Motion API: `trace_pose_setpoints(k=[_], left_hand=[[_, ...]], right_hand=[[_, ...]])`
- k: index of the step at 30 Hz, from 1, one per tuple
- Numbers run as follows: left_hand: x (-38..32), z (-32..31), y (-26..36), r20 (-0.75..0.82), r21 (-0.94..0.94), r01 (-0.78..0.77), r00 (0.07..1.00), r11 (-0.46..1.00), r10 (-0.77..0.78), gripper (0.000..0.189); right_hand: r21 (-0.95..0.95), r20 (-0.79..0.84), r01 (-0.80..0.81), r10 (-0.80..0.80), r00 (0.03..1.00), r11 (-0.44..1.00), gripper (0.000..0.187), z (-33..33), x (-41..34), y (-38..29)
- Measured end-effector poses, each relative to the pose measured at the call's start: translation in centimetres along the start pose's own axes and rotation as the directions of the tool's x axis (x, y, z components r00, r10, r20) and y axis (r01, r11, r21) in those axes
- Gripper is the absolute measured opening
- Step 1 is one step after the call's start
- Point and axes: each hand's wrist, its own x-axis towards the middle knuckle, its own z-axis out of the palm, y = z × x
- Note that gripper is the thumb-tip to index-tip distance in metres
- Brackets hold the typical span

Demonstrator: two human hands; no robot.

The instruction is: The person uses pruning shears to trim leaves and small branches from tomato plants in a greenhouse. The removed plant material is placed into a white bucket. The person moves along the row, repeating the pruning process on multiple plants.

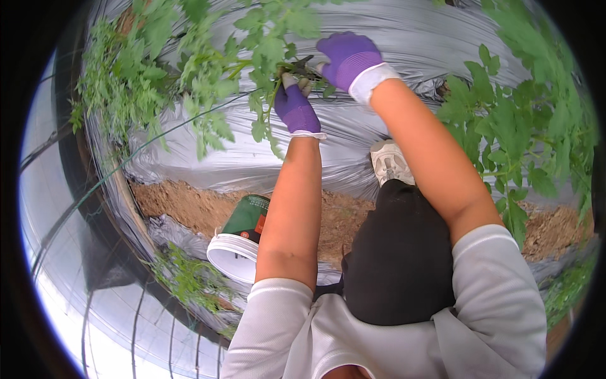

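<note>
A leafy tomato plant leans over silvery plastic mulch film. My left hand, in a purple glove with pale fingertips, has its fingers closed on a green stem of this plant. Dark, thin pieces lie just above those fingers; what they are cannot be made out. To the right of them is my right hand, gloved the same way, with its fingers bent and its palm turned away. Whether it holds anything is hidden.
A green and white plastic bucket lies tipped on the bare soil at my left. A green string runs from the plant toward the lower left. More tomato foliage stands at right. My shoe is on the film's edge.
</note>
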Motion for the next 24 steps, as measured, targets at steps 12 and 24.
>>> trace_pose_setpoints(k=[12, 24], left_hand=[[-0.4, -1.5, -1.7, 0.28, -0.363, 0.142, 0.959, 0.921, -0.038, 0.04], [0.1, -3.0, -2.9, 0.302, -0.5, 0.212, 0.952, 0.84, -0.06, 0.039]], right_hand=[[0.593, -0.042, 0.327, -0.378, 0.925, 0.736, 0.027, -9.9, -4.0, -6.8], [0.587, -0.377, 0.468, -0.288, 0.88, 0.66, 0.021, -12.5, 1.4, -11.4]])
